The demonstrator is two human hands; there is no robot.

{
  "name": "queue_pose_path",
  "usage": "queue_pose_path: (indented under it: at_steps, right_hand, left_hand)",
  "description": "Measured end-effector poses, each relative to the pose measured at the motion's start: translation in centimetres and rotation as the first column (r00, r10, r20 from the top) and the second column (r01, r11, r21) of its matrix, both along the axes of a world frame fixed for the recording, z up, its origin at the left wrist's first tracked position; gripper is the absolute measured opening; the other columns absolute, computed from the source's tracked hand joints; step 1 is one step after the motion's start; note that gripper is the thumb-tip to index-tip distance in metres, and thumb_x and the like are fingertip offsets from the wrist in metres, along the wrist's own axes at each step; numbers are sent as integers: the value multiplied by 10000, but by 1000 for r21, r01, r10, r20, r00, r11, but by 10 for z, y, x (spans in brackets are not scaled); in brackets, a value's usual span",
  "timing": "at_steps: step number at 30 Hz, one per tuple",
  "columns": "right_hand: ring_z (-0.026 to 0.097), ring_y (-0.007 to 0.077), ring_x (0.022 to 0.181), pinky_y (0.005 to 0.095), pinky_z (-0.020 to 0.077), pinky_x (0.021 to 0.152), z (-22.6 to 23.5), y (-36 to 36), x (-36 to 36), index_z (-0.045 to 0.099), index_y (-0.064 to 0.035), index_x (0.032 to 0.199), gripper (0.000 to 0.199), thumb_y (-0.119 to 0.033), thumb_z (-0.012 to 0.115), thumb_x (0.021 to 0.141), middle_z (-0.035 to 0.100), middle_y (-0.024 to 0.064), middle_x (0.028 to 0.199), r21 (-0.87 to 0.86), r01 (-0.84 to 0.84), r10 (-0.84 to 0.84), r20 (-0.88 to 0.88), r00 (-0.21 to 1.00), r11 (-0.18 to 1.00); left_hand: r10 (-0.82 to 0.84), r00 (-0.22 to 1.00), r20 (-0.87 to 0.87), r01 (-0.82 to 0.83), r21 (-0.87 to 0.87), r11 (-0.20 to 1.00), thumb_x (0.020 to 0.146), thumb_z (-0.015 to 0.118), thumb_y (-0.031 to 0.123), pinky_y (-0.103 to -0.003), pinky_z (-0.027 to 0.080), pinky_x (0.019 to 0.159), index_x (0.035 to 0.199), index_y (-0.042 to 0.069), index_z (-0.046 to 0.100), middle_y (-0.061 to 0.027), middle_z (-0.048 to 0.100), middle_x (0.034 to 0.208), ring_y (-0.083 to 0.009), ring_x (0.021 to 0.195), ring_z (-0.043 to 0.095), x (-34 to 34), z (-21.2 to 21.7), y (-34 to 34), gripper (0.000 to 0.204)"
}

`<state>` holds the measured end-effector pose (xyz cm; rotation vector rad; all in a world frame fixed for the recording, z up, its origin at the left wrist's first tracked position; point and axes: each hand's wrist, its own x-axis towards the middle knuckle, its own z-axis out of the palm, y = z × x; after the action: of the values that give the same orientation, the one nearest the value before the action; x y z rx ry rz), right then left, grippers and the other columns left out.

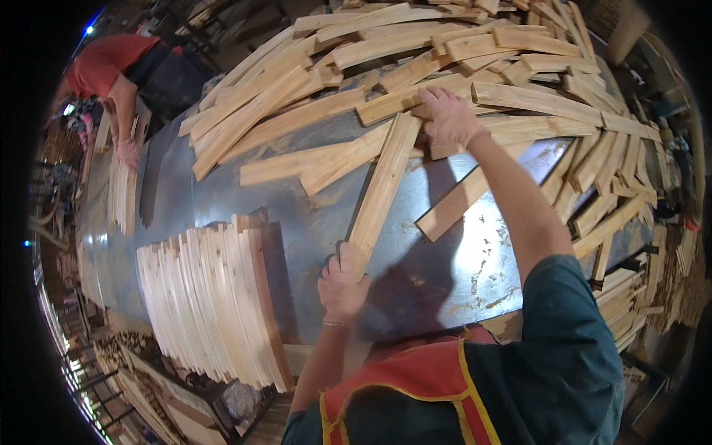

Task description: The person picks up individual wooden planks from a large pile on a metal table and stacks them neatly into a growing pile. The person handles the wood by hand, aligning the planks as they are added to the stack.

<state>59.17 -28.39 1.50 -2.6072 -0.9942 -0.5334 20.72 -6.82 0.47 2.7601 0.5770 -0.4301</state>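
Observation:
My left hand [343, 291] is closed around the near end of a long pale wooden board [384, 194], which slants away from me across the metal table [311, 222]. My right hand [451, 120] reaches to the loose boards beyond that board's far end. Its fingers bend over a wooden board [394, 106] there; the palm hides part of the grip. Another board [454, 204] lies on the table below my right forearm. Left of my left hand, a row of boards [215, 297] stands packed side by side.
A jumbled heap of boards [386, 48] covers the table's far side and continues down the right. At the far left another person [104, 70] in a red top has a gloved hand on upright boards [122, 189]. More boards [619, 297] are stacked below the table at right.

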Motion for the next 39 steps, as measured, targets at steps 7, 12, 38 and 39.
queue_pose_path:
  at_steps: [7, 12, 38, 39]
  right_hand:
    - [672, 341, 1335, 460, 493, 1161, 21, 23, -11, 688, -101, 1381, 583, -296, 776, 838, 738, 158, 1354, -742, -330, -47, -437, 898, 583]
    - [671, 319, 1268, 415, 429, 1195, 7, 20, -96, 666, -80, 1419, 594, -243, 755, 854, 720, 160, 1329, -693, -475, 299, -369, 880, 543]
    - [524, 390, 1509, 541, 371, 1254, 3, 53, -144, 598, -230, 1527, 629, -181, 731, 915, 592, 126, 1572, -558, -113, -27, -237, 971, 822]
    - [539, 374, 1492, 535, 371, 1249, -1, 43, -126, 612, -223, 1509, 612, -173, 728, 910, 617, 118, 1541, -582, -129, -24, -248, 968, 803]
  left_hand:
    - [549, 835, 29, -439, -566, 698, 865, 726, 111, -462, 580, 1068, 1608, 54, 572, -243, 678, 1454, -395, 1276, 700, -112, 24, 47, 761]
    - [253, 907, 337, -295, 79, 952, 873, 714, 106, -544, 473, 1209, 1598, 7, 557, -253, 648, 1502, -420, 1410, 614, -216, -4, 99, 748]
    - [308, 945, 108, -321, 485, 814, 974, 781, 349, -588, 399, 1243, 1627, 176, 546, -124, 495, 1696, -396, 1535, 463, -184, -6, 131, 716]
    - [241, 960, 140, -279, 503, 818, 973, 780, 347, -583, 399, 1243, 1638, 168, 533, -129, 491, 1699, -396, 1534, 466, -177, -8, 127, 731]
